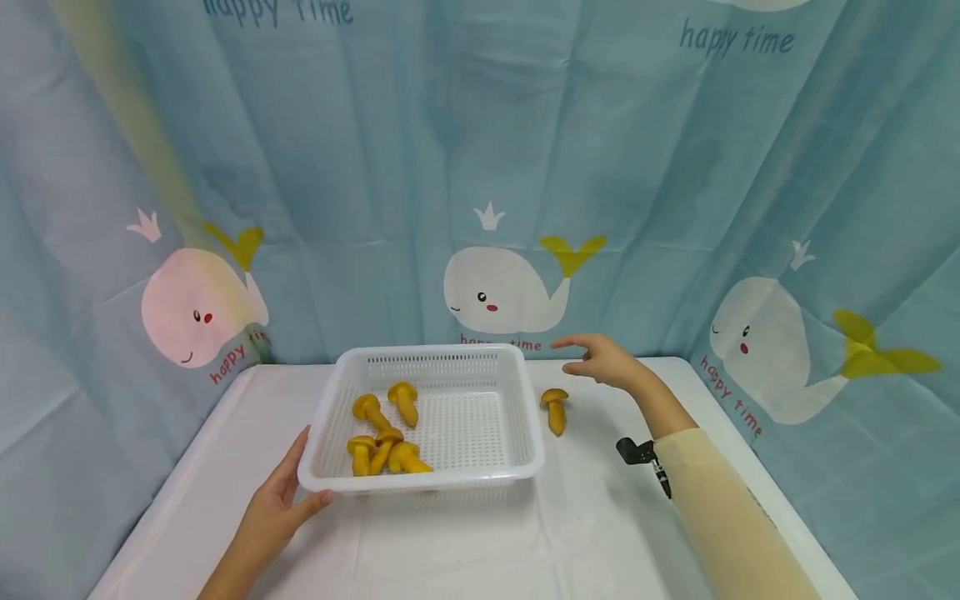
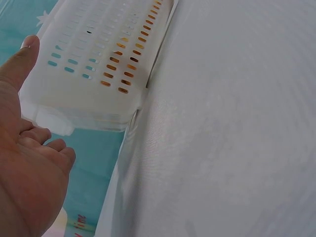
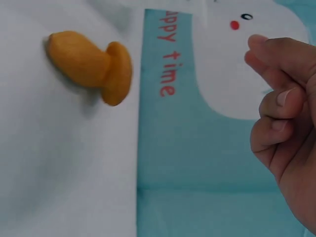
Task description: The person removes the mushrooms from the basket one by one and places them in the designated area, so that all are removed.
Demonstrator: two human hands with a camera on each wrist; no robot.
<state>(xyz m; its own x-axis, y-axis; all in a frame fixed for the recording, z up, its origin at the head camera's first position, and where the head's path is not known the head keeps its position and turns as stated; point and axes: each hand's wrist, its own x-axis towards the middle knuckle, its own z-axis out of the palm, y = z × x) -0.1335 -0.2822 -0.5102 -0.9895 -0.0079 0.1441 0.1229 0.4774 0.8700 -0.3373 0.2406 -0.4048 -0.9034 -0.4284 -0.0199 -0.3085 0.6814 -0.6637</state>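
Note:
A white perforated plastic basket (image 1: 525, 400) stands on the table, with several yellow-brown toy mushrooms (image 1: 403, 403) grouped in its left part. At its front left corner, my left hand (image 1: 272, 508) holds the basket between thumb and fingers; the thumb lies along the front, the fingers by the left side. One more mushroom (image 1: 555, 412) lies on the cloth right of the basket; the right wrist view shows this single mushroom (image 3: 89, 64) too. My right hand (image 1: 607, 362) hovers just beyond it, index finger and thumb apart, the other fingers loosely bent, nothing held.
White cloth covers the table (image 1: 450, 550). A blue curtain (image 1: 375, 208) with whale prints hangs close behind the table and along both sides. A black device (image 1: 636, 451) is fixed at my right wrist.

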